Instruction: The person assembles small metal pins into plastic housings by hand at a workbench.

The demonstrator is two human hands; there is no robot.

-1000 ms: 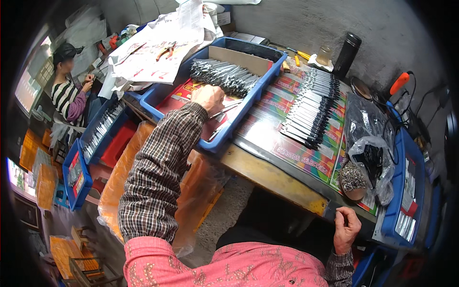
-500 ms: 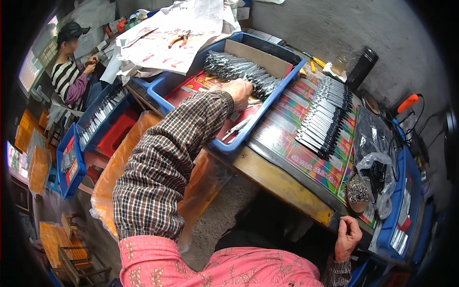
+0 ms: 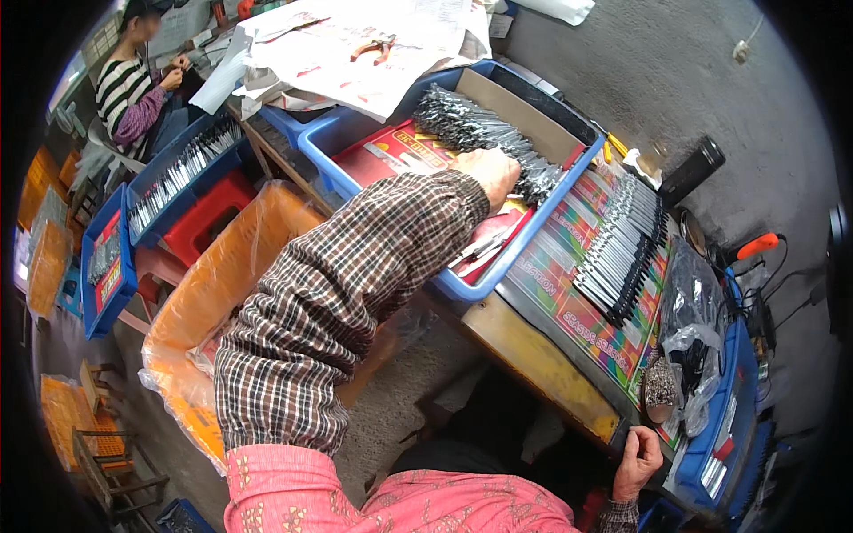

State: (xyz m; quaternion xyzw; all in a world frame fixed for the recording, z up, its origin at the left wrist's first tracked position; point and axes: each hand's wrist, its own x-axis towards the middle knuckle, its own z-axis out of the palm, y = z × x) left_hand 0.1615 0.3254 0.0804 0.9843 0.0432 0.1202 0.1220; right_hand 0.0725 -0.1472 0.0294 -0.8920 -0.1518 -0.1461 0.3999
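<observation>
My left hand (image 3: 491,174) reaches into a blue plastic tray (image 3: 306,142), against the pile of slender black-and-silver pen-like pieces (image 3: 484,129). Its fingers are curled down, and what they hold is hidden. More thin pale pieces (image 3: 480,250) lie in the tray's near end, on red printed card. Down at the table's near right corner, my right hand (image 3: 638,462) has its fingers bent closed on the table edge (image 3: 622,433). A neat slanted row of white-and-black pen-like pieces (image 3: 620,253) lies on the colourful printed table cover (image 3: 560,293), right of the tray.
Orange-handled pliers (image 3: 373,49) lie on white paper behind the tray. At right are a clear plastic bag (image 3: 693,293), an orange-handled tool (image 3: 757,246) and another blue tray (image 3: 733,391). An orange plastic-lined crate (image 3: 178,355) stands left; a person in stripes (image 3: 129,102) sits beyond.
The view has shifted, so the tray and table sit differently in the picture. My left hand stays in the tray by the pile, and my right hand stays at the table corner.
</observation>
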